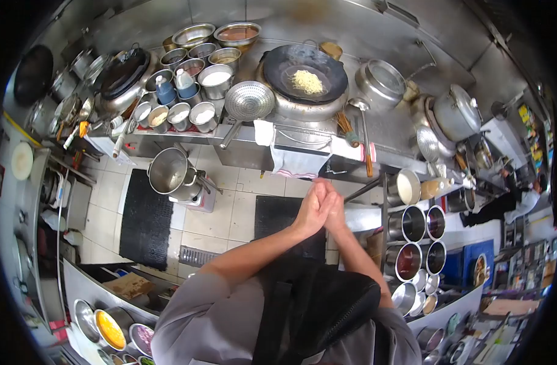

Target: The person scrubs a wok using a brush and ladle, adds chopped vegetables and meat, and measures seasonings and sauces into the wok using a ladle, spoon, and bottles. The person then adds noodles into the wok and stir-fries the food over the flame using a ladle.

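Note:
My left hand [312,210] and my right hand [334,210] are clasped against each other in front of my body, fingers closed. No object shows in either, though the space between the palms is hidden. They are held above the floor, in front of the stove. Beyond them, a white towel with a red stripe [299,164] hangs from the stove's front edge. A dark wok [278,74] sits on the burner behind it, with a heap of pale noodles [307,82] inside.
Left of the wok lies a perforated strainer [249,101]; a ladle [364,131] lies to its right. Several sauce pots, including a dark one [406,223], stand at my right. A large pot [169,171] stands left. Another person [512,204] is at far right.

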The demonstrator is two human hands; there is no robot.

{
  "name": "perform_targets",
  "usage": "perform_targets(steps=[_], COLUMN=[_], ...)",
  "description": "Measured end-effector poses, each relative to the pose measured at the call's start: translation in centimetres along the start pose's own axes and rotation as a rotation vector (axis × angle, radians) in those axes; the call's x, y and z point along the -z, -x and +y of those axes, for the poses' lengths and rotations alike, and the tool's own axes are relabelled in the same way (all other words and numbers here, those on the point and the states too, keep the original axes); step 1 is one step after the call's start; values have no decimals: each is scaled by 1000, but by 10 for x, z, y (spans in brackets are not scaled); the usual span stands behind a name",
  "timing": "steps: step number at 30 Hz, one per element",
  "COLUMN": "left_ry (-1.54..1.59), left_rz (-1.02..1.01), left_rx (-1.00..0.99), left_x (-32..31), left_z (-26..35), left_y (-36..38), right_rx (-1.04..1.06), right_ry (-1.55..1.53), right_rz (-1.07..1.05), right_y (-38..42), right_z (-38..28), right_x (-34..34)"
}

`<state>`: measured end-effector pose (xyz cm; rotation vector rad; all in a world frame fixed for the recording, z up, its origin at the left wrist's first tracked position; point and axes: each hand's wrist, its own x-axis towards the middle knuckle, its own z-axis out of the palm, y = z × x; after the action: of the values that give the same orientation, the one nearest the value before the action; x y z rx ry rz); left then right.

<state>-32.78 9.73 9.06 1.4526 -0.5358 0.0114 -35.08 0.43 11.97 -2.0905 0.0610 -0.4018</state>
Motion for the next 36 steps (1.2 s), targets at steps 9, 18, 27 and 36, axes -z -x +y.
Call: perform_targets(steps=[9, 18, 27, 36], left_ry=[291, 774, 642, 493], left_rz=[-547, -453, -281, 128], left_rx=[40, -31, -105, -371], left_x=[17, -16, -12, -28], left_z=[73, 112, 156, 195], left_y=[-16, -53, -64, -100], right_rx=[190, 215, 385, 1002], right_ry=[-410, -1779, -1127, -125], right_rz=[55, -851, -430, 249], right_y=[-56, -73, -28, -36], right_z=[-91, -113, -163, -112], right_x=[102, 66, 95, 64])
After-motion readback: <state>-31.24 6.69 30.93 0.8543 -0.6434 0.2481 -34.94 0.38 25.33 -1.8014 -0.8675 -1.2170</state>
